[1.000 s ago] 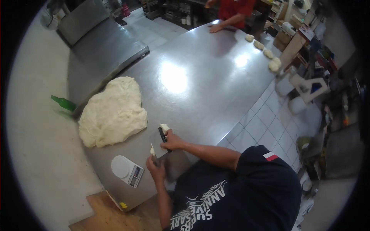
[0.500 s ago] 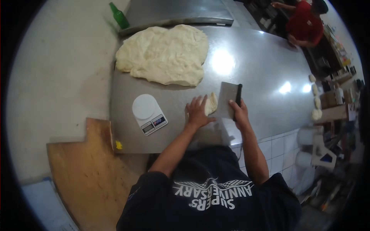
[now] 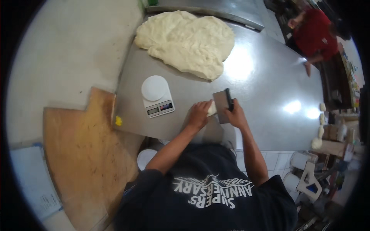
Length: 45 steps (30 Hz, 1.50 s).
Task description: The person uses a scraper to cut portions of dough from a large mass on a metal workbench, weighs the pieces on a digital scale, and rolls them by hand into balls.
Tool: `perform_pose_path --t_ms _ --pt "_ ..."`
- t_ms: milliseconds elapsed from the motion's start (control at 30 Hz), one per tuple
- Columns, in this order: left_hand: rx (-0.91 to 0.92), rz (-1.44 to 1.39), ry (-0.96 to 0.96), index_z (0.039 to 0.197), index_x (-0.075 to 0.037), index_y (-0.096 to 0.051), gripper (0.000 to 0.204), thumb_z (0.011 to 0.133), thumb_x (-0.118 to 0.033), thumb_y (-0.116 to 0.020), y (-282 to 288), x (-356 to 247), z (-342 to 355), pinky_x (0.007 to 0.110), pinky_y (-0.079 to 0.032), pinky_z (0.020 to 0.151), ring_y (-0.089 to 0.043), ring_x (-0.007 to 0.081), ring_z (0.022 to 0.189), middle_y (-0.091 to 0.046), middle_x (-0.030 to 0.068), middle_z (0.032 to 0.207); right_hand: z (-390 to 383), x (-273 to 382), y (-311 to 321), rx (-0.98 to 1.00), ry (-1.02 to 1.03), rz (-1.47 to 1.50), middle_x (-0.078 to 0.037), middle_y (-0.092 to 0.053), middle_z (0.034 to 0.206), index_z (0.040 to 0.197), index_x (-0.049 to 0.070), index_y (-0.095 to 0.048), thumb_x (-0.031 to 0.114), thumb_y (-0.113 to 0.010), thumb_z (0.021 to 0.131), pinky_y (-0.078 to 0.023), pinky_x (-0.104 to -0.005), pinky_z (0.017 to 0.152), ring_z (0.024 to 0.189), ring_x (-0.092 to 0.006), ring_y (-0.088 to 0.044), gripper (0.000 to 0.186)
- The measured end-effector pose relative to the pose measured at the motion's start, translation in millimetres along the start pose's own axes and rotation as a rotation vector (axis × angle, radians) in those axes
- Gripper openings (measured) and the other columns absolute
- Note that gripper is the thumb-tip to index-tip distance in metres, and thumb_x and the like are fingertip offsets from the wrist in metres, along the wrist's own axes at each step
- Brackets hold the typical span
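On the steel table (image 3: 269,84), my left hand (image 3: 198,115) has its fingers curled over a small pale dough piece (image 3: 210,109), near the front edge. My right hand (image 3: 235,114) grips a metal bench scraper (image 3: 221,102) with a dark handle, held just to the right of that piece. Behind my hands lies a large, lumpy mass of dough (image 3: 185,42). A white kitchen scale (image 3: 156,92) with an empty round top stands left of my left hand.
A co-worker (image 3: 316,34) in red is at the far right side. Several small dough lumps (image 3: 317,142) line the right edge. A wooden board (image 3: 77,146), white containers (image 3: 296,163) and a green bottle (image 3: 152,2) are around the table.
The view has swung round. My left hand's fingers, spread half a second ago, are now bunched on the small piece. The scraper is lower, closer to that piece. The co-worker's arm has moved.
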<state>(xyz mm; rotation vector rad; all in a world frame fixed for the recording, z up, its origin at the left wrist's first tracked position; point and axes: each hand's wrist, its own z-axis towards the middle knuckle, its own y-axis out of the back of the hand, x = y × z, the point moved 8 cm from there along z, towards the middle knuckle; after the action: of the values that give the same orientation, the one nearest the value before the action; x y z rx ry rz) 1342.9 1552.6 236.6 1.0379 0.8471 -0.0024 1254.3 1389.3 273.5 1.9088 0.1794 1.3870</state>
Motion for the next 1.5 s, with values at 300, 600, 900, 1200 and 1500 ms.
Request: perform_pose_path --t_ms 300,600,900,1200,1500 --pt "-0.003 -0.083 0.123 0.132 -0.002 -0.062 0.06 0.075 -0.004 -0.077 12.5 9.3 -5.2 0.045 -0.049 0.104 -0.057 0.0353 0.123 -0.065 0.0145 0.127 12.4 17.9 -52.1 0.029 0.024 -0.366 -0.031 -0.068 0.078 0.112 0.0 -0.046 0.018 -0.064 0.09 -0.052 -0.063 0.069 0.074 -0.0528 -0.068 0.033" --pt "-0.057 -0.249 0.256 0.127 -0.006 -0.066 0.056 0.075 -0.005 -0.084 44.4 36.8 -19.6 0.042 -0.054 0.1 -0.064 0.0349 0.113 -0.061 0.0154 0.126 28.0 33.2 -83.9 0.032 -0.025 -0.333 -0.031 -0.069 0.082 0.117 0.002 -0.045 0.021 -0.062 0.093 -0.052 -0.0637 0.072 0.078 -0.0537 -0.067 0.035" --pt "-0.341 -0.018 0.328 0.151 -0.012 -0.052 0.07 0.087 -0.022 -0.078 209.1 119.3 -6.3 0.047 -0.043 0.112 -0.052 0.0415 0.132 -0.052 0.0218 0.145 31.0 -10.0 -73.9 0.047 0.029 -0.12 -0.035 -0.065 0.089 0.111 0.002 -0.042 0.025 -0.072 0.092 -0.051 -0.0602 0.074 0.087 -0.0568 -0.064 0.042" --pt "-0.301 0.312 0.391 0.148 -0.018 -0.055 0.07 0.088 -0.049 -0.074 122.0 99.2 7.4 0.077 -0.01 0.116 -0.035 0.0439 0.148 -0.048 0.02 0.154 15.6 -33.1 -64.9 0.201 -0.447 0.911 -0.01 -0.071 0.111 0.134 -0.001 -0.058 0.02 -0.074 0.096 -0.057 -0.0362 0.086 0.098 -0.0208 -0.069 0.047" --pt "-0.074 0.166 0.205 0.11 -0.012 -0.067 0.026 0.086 -0.024 -0.066 -30.8 4.4 0.8 0.045 -0.039 0.096 -0.063 0.0247 0.107 -0.071 0.0063 0.104 -15.0 -22.5 -19.7 0.094 -0.425 0.753 -0.008 -0.07 0.103 0.122 0.001 -0.061 0.023 -0.073 0.097 -0.056 -0.0335 0.079 0.089 -0.0158 -0.067 0.036"
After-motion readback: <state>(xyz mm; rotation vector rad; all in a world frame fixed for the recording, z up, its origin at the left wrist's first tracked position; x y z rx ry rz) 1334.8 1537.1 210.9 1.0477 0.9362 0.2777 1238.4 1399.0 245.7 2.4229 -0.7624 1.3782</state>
